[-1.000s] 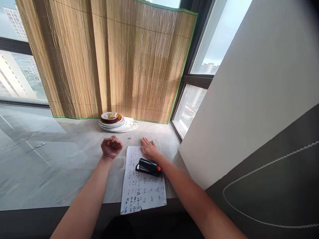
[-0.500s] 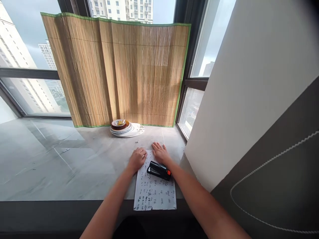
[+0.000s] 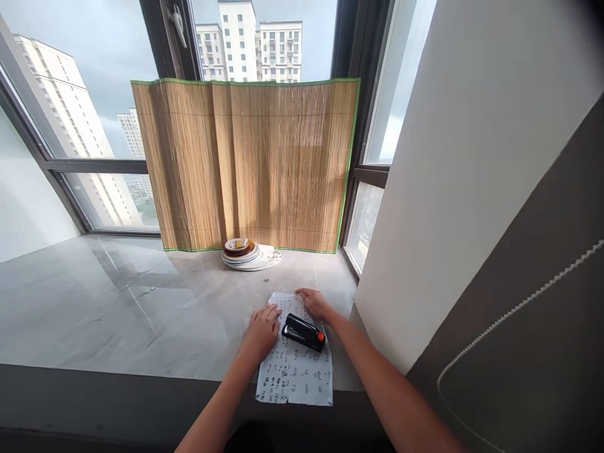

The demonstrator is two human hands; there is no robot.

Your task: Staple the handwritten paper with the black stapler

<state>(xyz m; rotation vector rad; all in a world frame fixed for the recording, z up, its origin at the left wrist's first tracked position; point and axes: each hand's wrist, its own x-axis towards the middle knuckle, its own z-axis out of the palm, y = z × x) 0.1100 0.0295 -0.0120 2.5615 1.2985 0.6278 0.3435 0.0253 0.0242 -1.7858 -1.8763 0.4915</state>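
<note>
A sheet of white paper [image 3: 306,393] covered in handwriting lies on the sill, its near end reaching past the front edge. On it rests a black stapler [image 3: 302,332] with an orange-red part at its right end. My left hand [image 3: 263,327] lies flat with fingers stretched out over the paper's left side, left of the stapler. My right hand [image 3: 315,303] is at the upper right corner, turned sideways, its fingers reaching left and touching the paper. The thumb of that hand is hard to make out.
A stack of plates [image 3: 250,258] stands behind the paper, before a bamboo mat [image 3: 255,170] propped against the window. A tiny object [image 3: 267,280] lies on the marble sill [image 3: 189,314]. At right are a white wall [image 3: 453,163] and a beaded cord [image 3: 509,318].
My left hand has slid toward me along the paper. My right hand has turned, its fingers now pointing left at the corner. The view has tilted up.
</note>
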